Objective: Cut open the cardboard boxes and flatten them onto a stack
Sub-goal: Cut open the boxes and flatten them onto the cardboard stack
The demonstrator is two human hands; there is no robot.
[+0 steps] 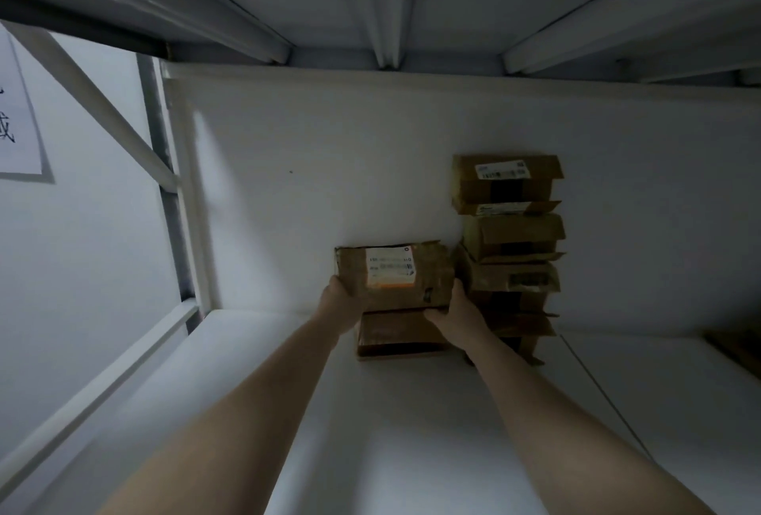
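Hands (341,302) grip box (391,276) above white shelf (288,391).

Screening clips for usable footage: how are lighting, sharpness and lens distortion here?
Head view: dim, bluish, brighter on the shelf near the bottom; the label on the box held by left hand and right hand is too soft to read; the stack beside it is shadowed; wide-angle distortion slants the frame.

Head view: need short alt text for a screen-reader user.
A person's left hand and right hand grip a labelled cardboard box by its sides, directly over a second box on a white shelf. A taller stack of boxes stands just to the right, against the white back panel, in dim light.
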